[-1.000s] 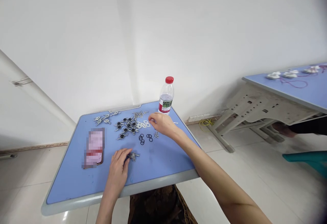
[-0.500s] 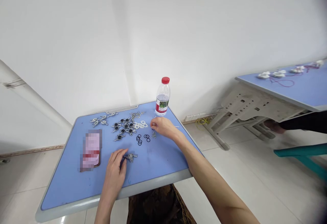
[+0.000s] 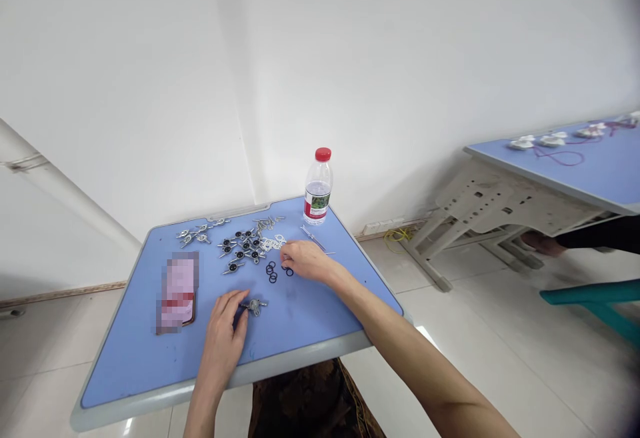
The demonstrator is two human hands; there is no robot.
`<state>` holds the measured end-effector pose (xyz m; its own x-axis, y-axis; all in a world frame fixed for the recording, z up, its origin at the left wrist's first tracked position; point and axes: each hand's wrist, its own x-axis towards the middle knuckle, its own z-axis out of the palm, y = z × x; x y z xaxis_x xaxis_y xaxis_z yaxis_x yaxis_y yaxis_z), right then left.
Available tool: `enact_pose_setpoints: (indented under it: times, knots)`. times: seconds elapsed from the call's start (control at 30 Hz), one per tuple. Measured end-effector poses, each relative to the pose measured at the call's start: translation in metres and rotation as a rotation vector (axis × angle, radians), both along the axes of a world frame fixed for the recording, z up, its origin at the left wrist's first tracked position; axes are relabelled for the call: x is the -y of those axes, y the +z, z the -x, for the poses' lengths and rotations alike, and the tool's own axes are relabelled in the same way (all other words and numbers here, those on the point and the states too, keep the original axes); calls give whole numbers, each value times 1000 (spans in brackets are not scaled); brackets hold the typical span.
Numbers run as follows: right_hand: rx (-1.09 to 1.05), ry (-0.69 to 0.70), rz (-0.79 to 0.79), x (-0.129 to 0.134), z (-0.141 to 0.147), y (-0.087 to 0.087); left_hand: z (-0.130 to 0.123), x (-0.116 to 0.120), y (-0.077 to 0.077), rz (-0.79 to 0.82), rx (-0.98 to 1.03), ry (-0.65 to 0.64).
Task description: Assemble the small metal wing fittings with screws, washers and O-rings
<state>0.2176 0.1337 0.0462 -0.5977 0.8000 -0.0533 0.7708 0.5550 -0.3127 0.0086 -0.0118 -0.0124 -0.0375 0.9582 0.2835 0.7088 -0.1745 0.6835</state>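
My left hand (image 3: pixel 227 321) rests low on the blue table, its thumb and fingers closed round one end of a small metal fitting (image 3: pixel 255 306). Fingertips of my right hand (image 3: pixel 304 259) are pinched together above the black rubber rings (image 3: pixel 271 273); whatever they hold is hidden. The hand partly covers the rings on that side. Flat white gaskets (image 3: pixel 273 244) lie just beyond its fingertips. To their left is a cluster of metal fittings with black centres (image 3: pixel 245 246).
A water bottle (image 3: pixel 318 188) with a red cap stands at the back right, near slender metal tools (image 3: pixel 313 238). More metal fittings (image 3: pixel 201 233) lie at the back left, above a phone (image 3: pixel 179 291). A second table (image 3: pixel 575 171) stands to the right, with a person's foot (image 3: pixel 540 243) beneath.
My right hand has moved left and slightly nearer, from by the small silver balls to over the black rings. The slender tools have come into view. My left hand stays with the fitting.
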Motion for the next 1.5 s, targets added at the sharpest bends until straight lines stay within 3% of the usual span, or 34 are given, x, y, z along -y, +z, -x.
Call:
enact_pose_setpoints:
  times: [0.23, 0.47, 0.63, 0.73, 0.9, 1.17, 1.5]
  knots:
    - [-112, -48, 6, -1, 5, -5, 0, -1, 0, -6, -17, 10]
    - [-340, -96, 47, 1, 2, 5, 0, -1, 1, -49, -15, 24]
    - [-613, -9, 153, 22, 16, 6, -4, -1, 12, -237, 48, 54]
    - [-809, 65, 239, 44, 32, 3, -7, -1, 18, -254, 49, 29]
    - [-765, 169, 172, 66, 46, 0, -8, 0, 20, -221, -20, -13]
    - [-675, 237, 168, 62, 41, 3, -7, 2, 21, -249, -3, -9]
    - [-614, 218, 94, 64, 41, -2, -7, 1, 21, -215, -14, 24]
